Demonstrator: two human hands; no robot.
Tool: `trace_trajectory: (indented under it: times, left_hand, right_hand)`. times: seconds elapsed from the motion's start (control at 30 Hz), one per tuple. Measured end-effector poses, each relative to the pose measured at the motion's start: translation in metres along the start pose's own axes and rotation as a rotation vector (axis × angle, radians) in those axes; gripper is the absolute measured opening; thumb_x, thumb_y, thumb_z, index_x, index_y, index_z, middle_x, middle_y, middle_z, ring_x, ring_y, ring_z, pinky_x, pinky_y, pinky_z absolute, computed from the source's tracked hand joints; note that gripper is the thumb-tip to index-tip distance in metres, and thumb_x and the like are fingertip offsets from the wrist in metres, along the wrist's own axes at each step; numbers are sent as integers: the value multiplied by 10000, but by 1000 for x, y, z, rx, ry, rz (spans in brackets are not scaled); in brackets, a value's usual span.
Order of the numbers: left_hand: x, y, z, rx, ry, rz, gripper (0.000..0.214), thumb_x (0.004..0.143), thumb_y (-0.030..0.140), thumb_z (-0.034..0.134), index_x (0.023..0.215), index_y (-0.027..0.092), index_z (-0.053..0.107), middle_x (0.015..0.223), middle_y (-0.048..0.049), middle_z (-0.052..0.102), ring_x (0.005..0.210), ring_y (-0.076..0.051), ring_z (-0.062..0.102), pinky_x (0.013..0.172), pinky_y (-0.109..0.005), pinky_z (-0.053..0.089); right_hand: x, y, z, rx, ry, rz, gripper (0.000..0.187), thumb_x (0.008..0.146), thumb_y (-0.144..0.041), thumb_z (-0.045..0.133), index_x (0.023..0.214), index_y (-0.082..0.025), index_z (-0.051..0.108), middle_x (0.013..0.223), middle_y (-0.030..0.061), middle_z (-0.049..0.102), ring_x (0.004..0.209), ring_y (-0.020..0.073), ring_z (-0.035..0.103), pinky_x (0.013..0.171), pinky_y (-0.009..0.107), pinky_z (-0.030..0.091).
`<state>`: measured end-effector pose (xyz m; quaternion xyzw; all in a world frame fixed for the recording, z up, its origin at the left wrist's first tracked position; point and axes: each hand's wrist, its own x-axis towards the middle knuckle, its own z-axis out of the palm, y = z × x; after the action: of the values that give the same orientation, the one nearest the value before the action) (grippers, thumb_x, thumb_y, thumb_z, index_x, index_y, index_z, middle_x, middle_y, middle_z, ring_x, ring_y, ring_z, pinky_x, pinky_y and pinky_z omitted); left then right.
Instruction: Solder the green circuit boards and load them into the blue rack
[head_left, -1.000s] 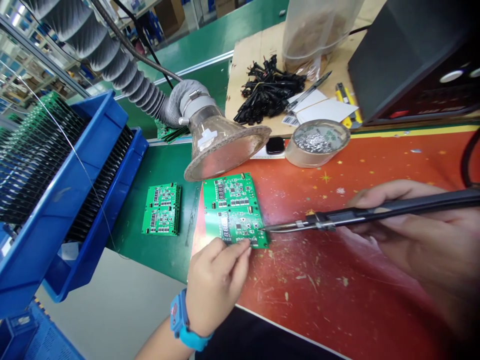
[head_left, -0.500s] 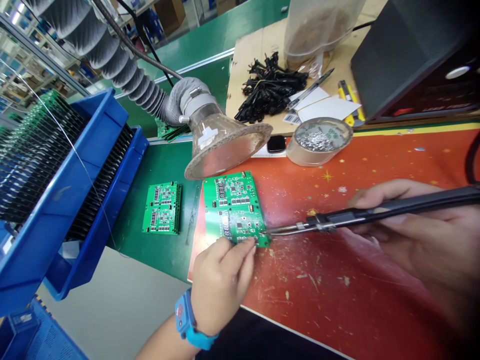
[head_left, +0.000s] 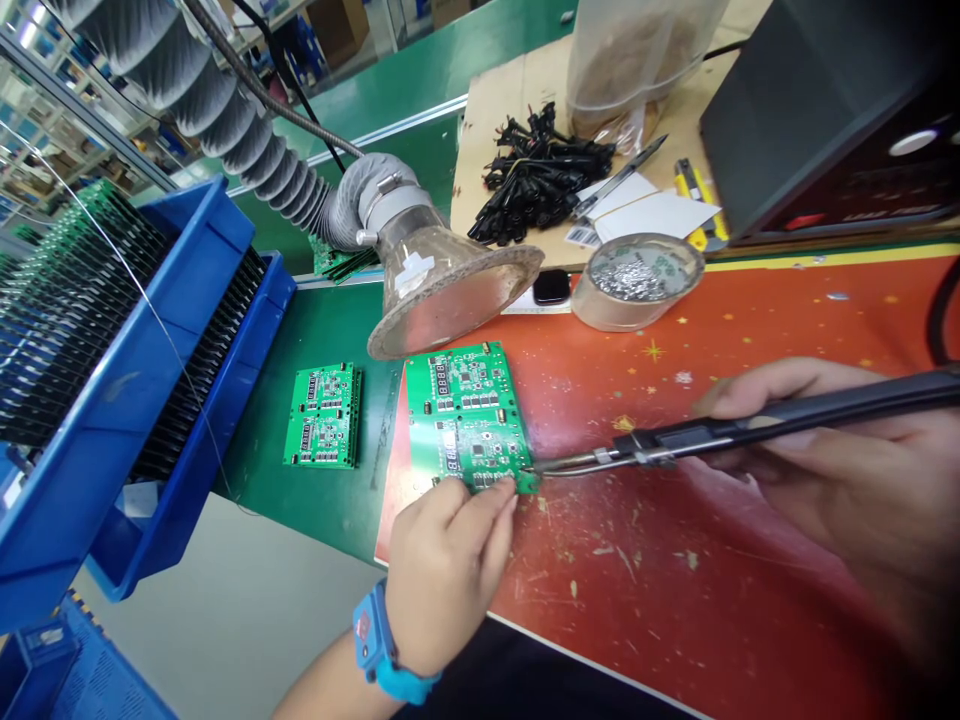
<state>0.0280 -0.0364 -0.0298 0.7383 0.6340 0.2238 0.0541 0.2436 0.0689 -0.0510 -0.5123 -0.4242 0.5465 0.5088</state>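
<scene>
At the near edge of a green circuit board point(head_left: 465, 415), my left hand point(head_left: 450, 560) has its thumb and forefinger pinched together against the lower right part. Whether a small part is also between those fingertips is hidden. A blue strap circles that wrist. My right hand point(head_left: 817, 470) is closed around a black soldering iron point(head_left: 720, 430), holding it nearly level from the right. Alongside its metal shaft runs a thin tube. The iron's tip meets the board's lower right corner, just beside my left fingertips.
A fume extractor hood point(head_left: 457, 290) hangs just behind the board. More circuit boards point(head_left: 322, 415) lie stacked to the left, beside blue bins point(head_left: 202, 270) of boards. Behind are a dish of small metal parts point(head_left: 637, 280), black cable bundles point(head_left: 540, 175), a yellow cutter point(head_left: 701, 205) and a dark box point(head_left: 825, 130).
My left hand has shifted very slightly to the right along the board's edge. The soldering iron stays at the same corner, and the board lies as before.
</scene>
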Motion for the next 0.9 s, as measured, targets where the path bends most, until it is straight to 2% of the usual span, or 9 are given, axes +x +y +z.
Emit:
trace_trajectory:
  times: [0.23, 0.37, 0.43, 0.53, 0.63, 0.7, 0.73, 0.8, 0.9]
  left_hand:
    - [6, 2, 1, 128, 38, 79, 203, 892, 205, 463, 998, 172, 633, 587, 27, 399, 469, -93, 357, 428, -223, 302]
    - [3, 0, -3, 85, 28, 104, 240, 891, 179, 465, 1106, 164, 569, 611, 27, 418, 498, -91, 395, 457, -207, 344]
    - [1, -5, -7, 53, 49, 73, 250, 893, 169, 458, 1129, 159, 539, 626, 24, 423, 511, -92, 413, 474, -206, 367]
    - [1, -14, -14, 23, 76, -13, 148, 911, 173, 403, 910, 158, 550, 629, 15, 440, 522, -98, 426, 483, -217, 373]
    - [5, -22, -21, 20, 43, -34, 241, 922, 220, 358, 690, 190, 414, 614, 9, 431, 545, -119, 429, 493, -248, 378]
    - [11, -26, -26, 32, -27, 12, 255, 892, 301, 447, 674, 200, 361, 733, -39, 510, 696, -161, 500, 584, -294, 441]
    - [14, -27, -29, 37, -73, 46, 274, 860, 338, 509, 681, 200, 355, 861, -79, 553, 828, -197, 521, 668, -338, 469]
    - [20, -28, -32, 48, -166, 109, 312, 811, 369, 583, 686, 200, 352, 1119, -130, 541, 1046, -254, 480, 820, -424, 464]
    - [27, -31, -34, 60, -238, 153, 293, 825, 332, 570, 674, 198, 357, 1207, -131, 530, 1101, -264, 471, 869, -465, 453]
  right_hand:
    - [0, -1, 2, 3, 7, 10, 63, 499, -201, 638, 557, -215, 620, 536, 0, 572, 427, 109, 522, 375, 219, 352]
    - [0, -5, 2, 13, 33, 48, 71, 471, -191, 631, 535, -218, 618, 532, -5, 576, 399, 111, 526, 365, 222, 350]
    - [1, -5, 1, 19, 47, 57, 69, 468, -193, 635, 530, -216, 617, 536, -3, 579, 399, 123, 535, 364, 232, 352]
    - [1, -3, -2, 27, 50, 56, 67, 480, -191, 636, 542, -215, 624, 557, 0, 586, 420, 129, 551, 375, 236, 366]
    - [2, -3, -2, 28, 29, 53, 75, 474, -187, 637, 543, -216, 632, 557, 6, 591, 414, 133, 554, 379, 239, 385]
    - [3, -5, 0, 31, 19, 55, 74, 459, -191, 638, 527, -219, 629, 544, 8, 589, 403, 138, 551, 367, 241, 382]
    - [3, -6, 1, 30, 19, 56, 73, 454, -192, 637, 521, -221, 627, 541, 7, 586, 401, 137, 548, 363, 240, 378]
    - [2, -7, 3, 23, 18, 58, 75, 448, -187, 633, 513, -223, 623, 538, 4, 580, 401, 128, 539, 358, 232, 368]
    - [0, -8, 5, 19, 21, 55, 83, 455, -177, 626, 522, -226, 623, 542, 1, 577, 412, 109, 525, 369, 218, 361]
